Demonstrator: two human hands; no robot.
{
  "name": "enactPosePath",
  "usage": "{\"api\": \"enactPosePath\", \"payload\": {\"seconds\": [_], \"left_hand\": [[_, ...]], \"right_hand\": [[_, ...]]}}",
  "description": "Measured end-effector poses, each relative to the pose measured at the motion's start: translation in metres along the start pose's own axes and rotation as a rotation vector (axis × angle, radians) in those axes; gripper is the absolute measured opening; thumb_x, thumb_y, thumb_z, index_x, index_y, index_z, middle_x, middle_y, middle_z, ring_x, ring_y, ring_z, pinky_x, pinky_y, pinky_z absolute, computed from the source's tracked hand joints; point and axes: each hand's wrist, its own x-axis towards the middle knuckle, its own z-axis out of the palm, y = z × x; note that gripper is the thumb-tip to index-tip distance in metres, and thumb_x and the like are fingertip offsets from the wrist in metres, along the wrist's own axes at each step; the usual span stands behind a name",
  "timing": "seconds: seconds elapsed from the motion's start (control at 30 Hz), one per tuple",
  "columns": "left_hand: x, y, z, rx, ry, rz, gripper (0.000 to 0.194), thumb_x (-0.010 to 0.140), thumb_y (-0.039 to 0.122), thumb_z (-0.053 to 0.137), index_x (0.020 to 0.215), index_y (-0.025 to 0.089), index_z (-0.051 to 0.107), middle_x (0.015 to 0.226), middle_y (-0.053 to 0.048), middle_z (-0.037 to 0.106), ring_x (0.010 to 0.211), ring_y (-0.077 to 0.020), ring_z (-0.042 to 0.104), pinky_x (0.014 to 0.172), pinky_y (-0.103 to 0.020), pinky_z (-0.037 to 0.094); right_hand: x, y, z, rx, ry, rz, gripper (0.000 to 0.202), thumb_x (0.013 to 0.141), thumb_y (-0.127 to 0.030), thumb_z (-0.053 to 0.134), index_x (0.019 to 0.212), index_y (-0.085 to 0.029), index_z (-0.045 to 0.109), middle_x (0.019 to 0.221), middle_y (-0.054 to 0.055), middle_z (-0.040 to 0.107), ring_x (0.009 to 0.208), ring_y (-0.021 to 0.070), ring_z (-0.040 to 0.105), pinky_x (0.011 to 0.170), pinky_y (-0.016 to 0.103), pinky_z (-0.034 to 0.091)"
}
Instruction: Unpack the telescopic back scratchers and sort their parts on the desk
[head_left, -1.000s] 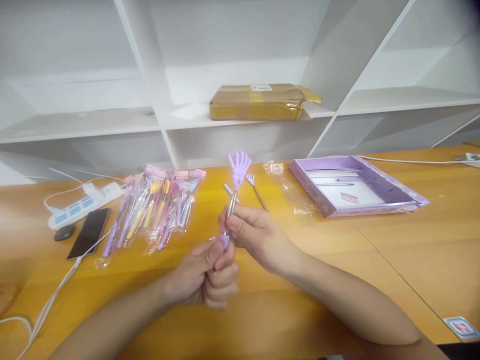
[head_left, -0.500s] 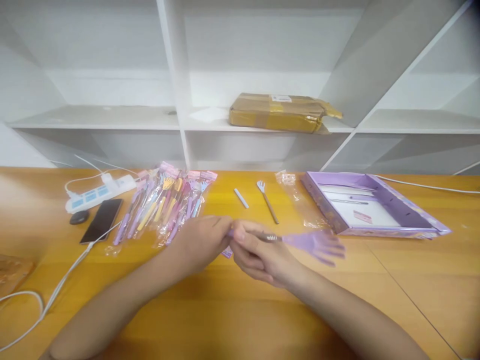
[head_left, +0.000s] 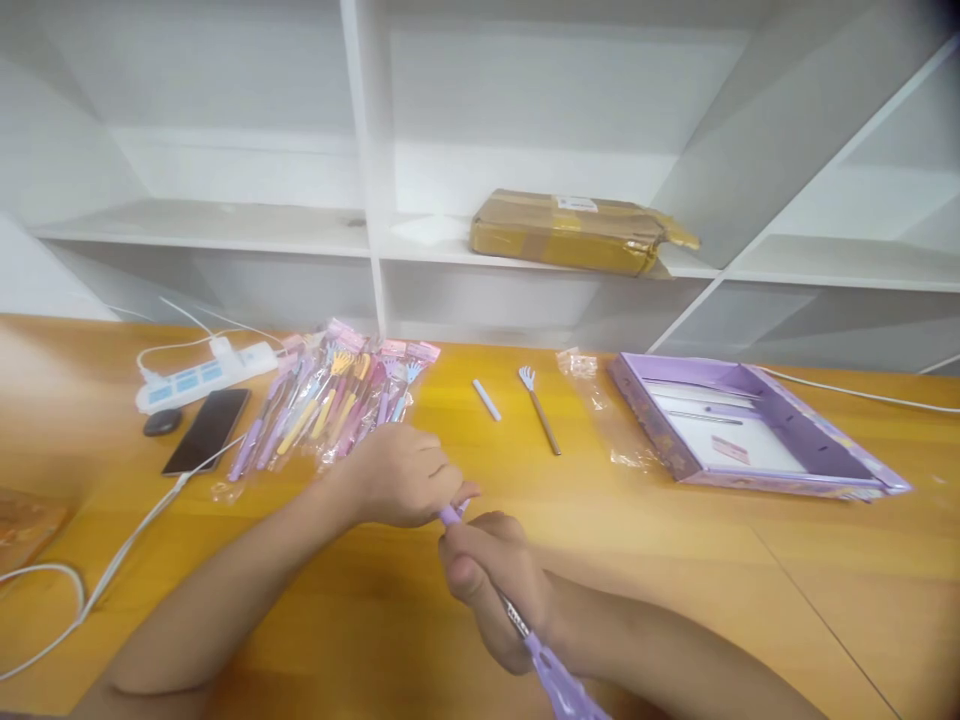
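Note:
My left hand (head_left: 409, 478) is closed around the end of the handle of a purple back scratcher (head_left: 555, 680). My right hand (head_left: 499, 580) grips the same tool further along, on its metal shaft. The purple hand-shaped head points down toward the bottom edge of the view. Beyond my hands lie a loose light-blue handle piece (head_left: 487, 400) and a metal rod with a light-blue claw head (head_left: 541, 412). A pile of wrapped back scratchers (head_left: 330, 395) in several colours lies to the left.
At the right is an open purple box (head_left: 697, 475) with thin rods inside, beside clear wrappers (head_left: 592, 385). A power strip (head_left: 210, 375), phone (head_left: 206, 432), mouse (head_left: 162, 422) and white cables are at the left. A taped carton (head_left: 562, 232) sits on the shelf behind.
The purple back scratcher has swung from pointing right to pointing down and toward me. My right hand has turned and lowered with it, and the view has shifted slightly.

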Motion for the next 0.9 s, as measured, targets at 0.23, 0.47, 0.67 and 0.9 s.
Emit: {"api": "enactPosePath", "payload": {"seconds": [0.23, 0.47, 0.67, 0.9], "left_hand": [[-0.001, -0.005, -0.012, 0.001, -0.033, 0.108, 0.05, 0.105, 0.038, 0.063, 0.06, 0.022, 0.048, 0.051, 0.003, 0.047, 0.047, -0.0159, 0.04, 0.046, -0.035, 0.018], [-0.005, -0.008, -0.01, -0.005, -0.023, 0.122, 0.05, 0.104, 0.04, 0.063, 0.06, 0.022, 0.047, 0.05, 0.003, 0.045, 0.047, -0.0154, 0.04, 0.046, -0.034, 0.018], [-0.008, -0.008, -0.001, -0.032, -0.006, 0.13, 0.051, 0.104, 0.042, 0.063, 0.06, 0.022, 0.048, 0.05, 0.003, 0.045, 0.046, -0.016, 0.04, 0.046, -0.035, 0.019], [-0.037, -0.058, -0.002, -0.03, -0.091, -0.014, 0.039, 0.104, 0.024, 0.056, 0.065, 0.023, 0.056, 0.055, 0.003, 0.055, 0.052, -0.0161, 0.048, 0.051, -0.032, 0.025]], "right_hand": [[-0.003, 0.002, 0.015, -0.075, 0.034, -0.128, 0.046, 0.117, -0.048, 0.027, 0.078, -0.025, 0.034, 0.061, -0.006, 0.03, 0.048, 0.0106, 0.024, 0.047, 0.031, 0.019], [-0.012, -0.002, 0.018, -0.2, 0.011, -0.123, 0.048, 0.117, -0.047, 0.024, 0.076, -0.025, 0.034, 0.059, -0.008, 0.027, 0.047, 0.0105, 0.02, 0.048, 0.032, 0.017], [-0.016, -0.003, 0.02, -0.247, 0.027, -0.155, 0.047, 0.118, -0.042, 0.024, 0.078, -0.023, 0.039, 0.059, -0.008, 0.031, 0.046, 0.0096, 0.021, 0.049, 0.031, 0.018], [-0.064, -0.003, 0.01, -0.204, -0.083, -0.052, 0.046, 0.11, -0.055, 0.044, 0.076, -0.027, 0.058, 0.058, -0.002, 0.047, 0.045, 0.0162, 0.04, 0.046, 0.032, 0.031]]}}
